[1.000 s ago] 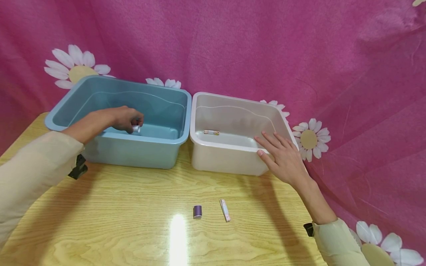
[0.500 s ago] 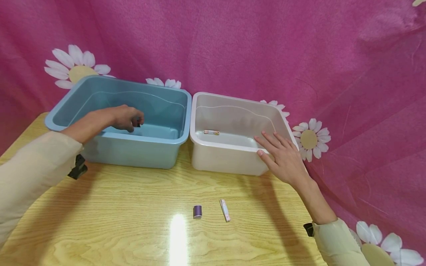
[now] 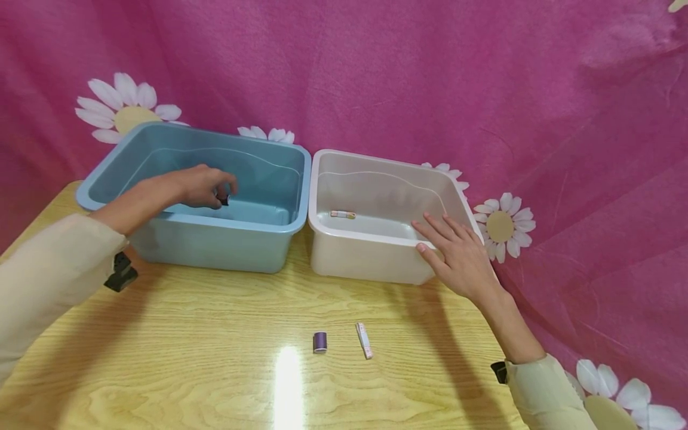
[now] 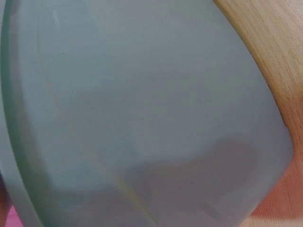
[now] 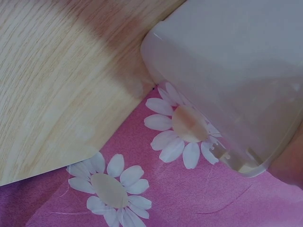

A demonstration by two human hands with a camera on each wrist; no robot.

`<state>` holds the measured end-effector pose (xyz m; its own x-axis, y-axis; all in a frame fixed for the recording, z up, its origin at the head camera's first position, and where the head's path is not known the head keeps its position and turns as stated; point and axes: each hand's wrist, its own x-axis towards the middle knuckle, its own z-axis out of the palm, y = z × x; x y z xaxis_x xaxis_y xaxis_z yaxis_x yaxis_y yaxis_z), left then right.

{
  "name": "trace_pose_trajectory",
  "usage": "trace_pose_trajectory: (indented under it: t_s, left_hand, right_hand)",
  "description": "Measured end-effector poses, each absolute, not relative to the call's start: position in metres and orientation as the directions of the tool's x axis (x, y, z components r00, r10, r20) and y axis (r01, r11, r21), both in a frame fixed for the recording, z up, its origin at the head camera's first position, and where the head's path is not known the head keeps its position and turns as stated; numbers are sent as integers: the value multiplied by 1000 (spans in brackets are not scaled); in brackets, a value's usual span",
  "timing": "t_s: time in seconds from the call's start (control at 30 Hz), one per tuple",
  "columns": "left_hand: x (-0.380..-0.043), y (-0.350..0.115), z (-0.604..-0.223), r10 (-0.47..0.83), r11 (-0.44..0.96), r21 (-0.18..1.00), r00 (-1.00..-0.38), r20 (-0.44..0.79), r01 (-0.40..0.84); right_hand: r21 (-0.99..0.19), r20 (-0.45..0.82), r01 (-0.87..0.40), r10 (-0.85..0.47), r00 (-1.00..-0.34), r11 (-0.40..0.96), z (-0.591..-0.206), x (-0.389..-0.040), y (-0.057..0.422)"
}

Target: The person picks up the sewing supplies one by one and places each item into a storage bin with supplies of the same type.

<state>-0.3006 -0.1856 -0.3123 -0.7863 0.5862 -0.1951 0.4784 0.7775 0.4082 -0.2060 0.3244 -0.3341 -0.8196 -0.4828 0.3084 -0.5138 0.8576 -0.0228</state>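
Observation:
My left hand (image 3: pixel 201 186) reaches over the front rim of the blue bin (image 3: pixel 215 220), its thumb and fingers apart. A small dark thing with a pale edge (image 3: pixel 224 200) shows in the gap by its fingertips; its lower part is hidden. My right hand (image 3: pixel 457 260) lies with spread, straight fingers over the front right rim of the off-white bin (image 3: pixel 371 257). Inside that bin lies a folded measuring tape (image 3: pixel 342 214). On the table in front are a purple thread spool (image 3: pixel 319 342) and another folded tape (image 3: pixel 364 340).
Both bins stand side by side at the back of the wooden table (image 3: pixel 226 334), against a pink flowered cloth (image 3: pixel 376 71). The left wrist view is filled by the blue bin's outer wall (image 4: pixel 156 94). The right wrist view shows the off-white bin's side (image 5: pixel 227 61) and the table corner.
A white spool end seen in my left fingers a second ago is gone from them. The left hand has risen slightly and its fingers have parted. My right hand stays put.

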Motion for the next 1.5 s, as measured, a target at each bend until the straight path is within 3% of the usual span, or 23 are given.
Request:
trace_pose_trajectory:
  t_s: [0.43,1.0,1.5]
  left_hand:
    - [-280,-181,-299,602,729,435,-797,-41,528]
    - [-242,-155,-274,635,632,431,-749,188,644]
    - [-200,-125,-268,738,426,432,-582,342,795]
  right_hand:
    - [-14,299,-510,-483,-823,860,-334,-205,325]
    - [-16,306,-510,-482,-821,860,-336,-205,325]
    - [-23,322,-510,-477,-818,860,-334,-206,324]
